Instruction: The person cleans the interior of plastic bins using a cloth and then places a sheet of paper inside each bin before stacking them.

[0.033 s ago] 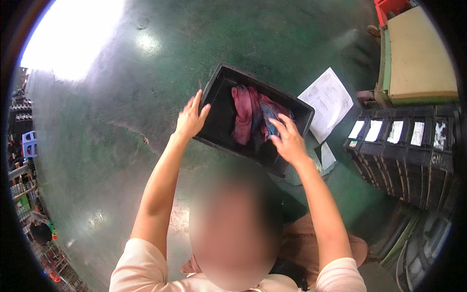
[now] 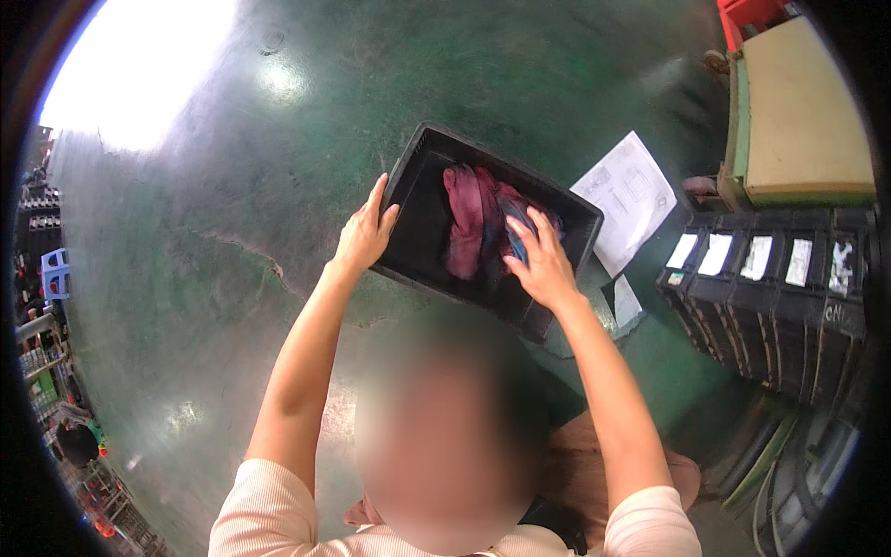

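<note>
A black plastic bin (image 2: 418, 243) sits at a slant on the green floor in front of me. Inside it lies a crumpled cloth (image 2: 469, 218), dark red with blue-grey patches. My left hand (image 2: 364, 239) grips the bin's left rim, with the thumb and fingers around the edge. Over the right part of the cloth is my right hand (image 2: 546, 265), its fingers spread and the tips touching or nearly touching the blue-grey fabric. Part of the cloth is hidden beneath that hand.
Printed paper sheets (image 2: 631, 200) lie right of the bin. Farther right stands a row of black bins (image 2: 733, 297) with white labels. Behind them is a beige-topped cart (image 2: 807, 121). Shelving and a blue stool (image 2: 56, 274) line the far left.
My right hand has shifted slightly left, farther over the cloth. My left hand stays at the bin's rim, and the bin and cloth look almost unmoved.
</note>
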A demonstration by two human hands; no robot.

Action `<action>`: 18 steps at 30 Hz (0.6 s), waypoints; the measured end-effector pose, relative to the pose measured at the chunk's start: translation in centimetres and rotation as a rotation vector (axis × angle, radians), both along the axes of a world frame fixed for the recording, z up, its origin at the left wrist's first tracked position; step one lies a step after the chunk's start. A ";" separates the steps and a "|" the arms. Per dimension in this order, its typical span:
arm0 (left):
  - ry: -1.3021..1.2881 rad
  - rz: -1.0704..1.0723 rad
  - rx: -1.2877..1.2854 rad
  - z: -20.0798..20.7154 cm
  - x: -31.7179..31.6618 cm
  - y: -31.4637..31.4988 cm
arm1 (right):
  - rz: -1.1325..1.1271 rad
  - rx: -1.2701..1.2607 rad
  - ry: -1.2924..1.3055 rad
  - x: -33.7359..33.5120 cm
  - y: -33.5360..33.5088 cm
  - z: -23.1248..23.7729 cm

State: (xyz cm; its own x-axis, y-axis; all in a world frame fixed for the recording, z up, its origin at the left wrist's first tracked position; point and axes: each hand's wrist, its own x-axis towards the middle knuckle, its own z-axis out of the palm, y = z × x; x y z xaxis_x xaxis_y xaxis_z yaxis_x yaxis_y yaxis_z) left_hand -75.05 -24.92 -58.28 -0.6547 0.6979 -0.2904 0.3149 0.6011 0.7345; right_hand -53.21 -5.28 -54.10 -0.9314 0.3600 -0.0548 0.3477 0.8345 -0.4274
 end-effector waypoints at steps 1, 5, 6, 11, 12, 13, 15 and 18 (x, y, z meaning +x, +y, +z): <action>0.038 0.005 0.050 -0.5 -0.3 0.0 | -0.057 -0.064 -0.062 -1.2 0.1 -2.9; 0.057 0.029 0.128 -1.4 -0.8 2.3 | -0.019 -0.002 -0.350 -11.7 -5.5 -12.1; 0.100 0.042 0.173 -2.0 -0.9 2.3 | -0.059 0.041 -0.221 -13.2 -6.3 -13.1; 0.008 0.132 0.007 -2.7 -1.6 1.5 | -0.016 -0.002 -0.431 -9.9 0.9 -12.5; 0.011 0.144 0.005 -2.0 -1.8 1.4 | -0.064 0.042 -0.440 -8.6 2.4 -10.7; -0.009 0.152 -0.040 -1.5 -1.9 1.5 | -0.205 0.018 -0.399 -6.0 3.2 -9.8; -0.007 0.135 -0.095 -1.8 -1.6 1.4 | -0.343 -0.005 -0.363 -3.4 2.0 -8.5; 0.053 0.097 0.022 -2.2 -2.1 1.5 | -0.465 0.162 -0.154 -4.5 -0.1 -9.2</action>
